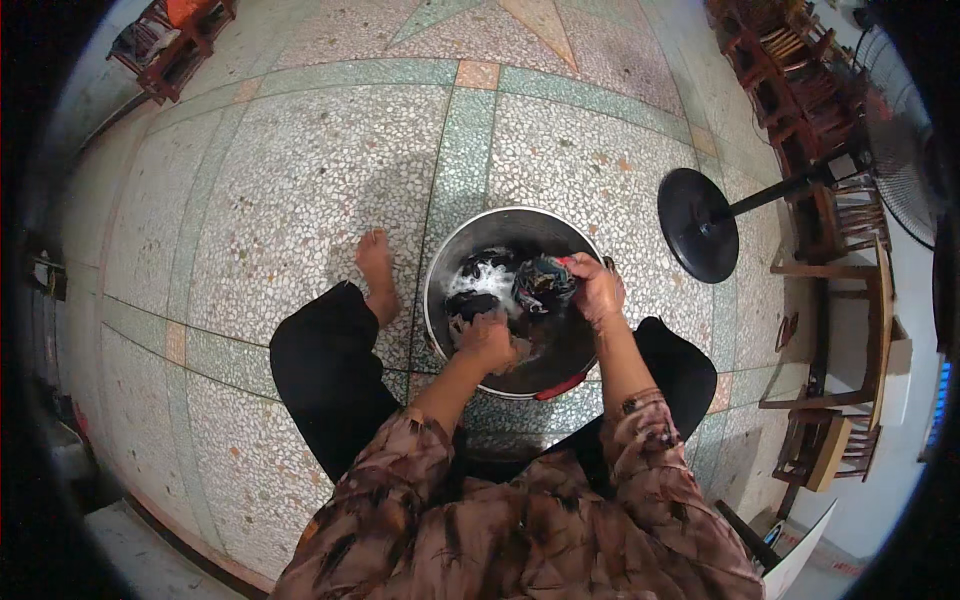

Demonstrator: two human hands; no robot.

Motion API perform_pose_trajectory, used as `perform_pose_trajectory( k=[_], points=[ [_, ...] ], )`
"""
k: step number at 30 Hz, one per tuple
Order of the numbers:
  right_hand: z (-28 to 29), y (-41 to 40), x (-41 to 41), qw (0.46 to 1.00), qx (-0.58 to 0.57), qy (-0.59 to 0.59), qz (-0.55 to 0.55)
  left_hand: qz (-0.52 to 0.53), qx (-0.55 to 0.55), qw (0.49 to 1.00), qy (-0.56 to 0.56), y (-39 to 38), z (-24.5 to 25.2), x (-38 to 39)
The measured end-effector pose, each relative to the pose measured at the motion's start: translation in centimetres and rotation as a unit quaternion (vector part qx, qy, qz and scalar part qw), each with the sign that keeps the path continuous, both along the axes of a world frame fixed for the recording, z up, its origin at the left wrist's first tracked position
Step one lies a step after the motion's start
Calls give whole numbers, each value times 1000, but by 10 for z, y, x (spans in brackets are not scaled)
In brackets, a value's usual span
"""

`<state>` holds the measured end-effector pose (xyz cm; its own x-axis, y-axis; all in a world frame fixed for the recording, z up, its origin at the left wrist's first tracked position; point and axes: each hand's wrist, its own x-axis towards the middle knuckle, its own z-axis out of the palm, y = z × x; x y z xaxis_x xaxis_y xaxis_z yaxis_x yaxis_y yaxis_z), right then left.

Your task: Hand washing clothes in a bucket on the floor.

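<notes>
A round metal basin point(525, 220) with a pale rim stands on the floor between my knees. Inside it are dark water, white suds point(491, 280) and dark cloth point(472, 303). My right hand point(596, 289) grips a wet, multicoloured patterned cloth point(544, 283) with a red edge, over the basin's right side. Lower in the basin, left of the middle, my left hand point(487, 342) reaches down among the wet things; its fingers are partly hidden and blurred, so its hold cannot be made out. A red item point(561, 386) lies along the near rim.
Speckled terrazzo floor point(322, 165) surrounds the basin. A pedestal fan's round black base point(697, 225) stands to the right. Wooden chairs point(799, 112) and a wooden table point(874, 337) line the right side; more wooden furniture point(176, 64) is at the upper left. My bare foot point(377, 274) is left of the basin.
</notes>
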<state>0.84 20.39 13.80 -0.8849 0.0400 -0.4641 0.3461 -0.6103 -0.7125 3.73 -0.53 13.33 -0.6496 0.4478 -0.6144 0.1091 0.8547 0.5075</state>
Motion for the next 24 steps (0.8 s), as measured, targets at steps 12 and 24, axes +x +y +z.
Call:
perform_pose_trajectory(
  k=[12,24],
  points=[
    [135,-2,11,997,78,11,14,152,513,844,-47,15,54,-36],
    [140,10,6,994,-34,99,-30,189,535,743,-353,1,157,-73]
  ],
)
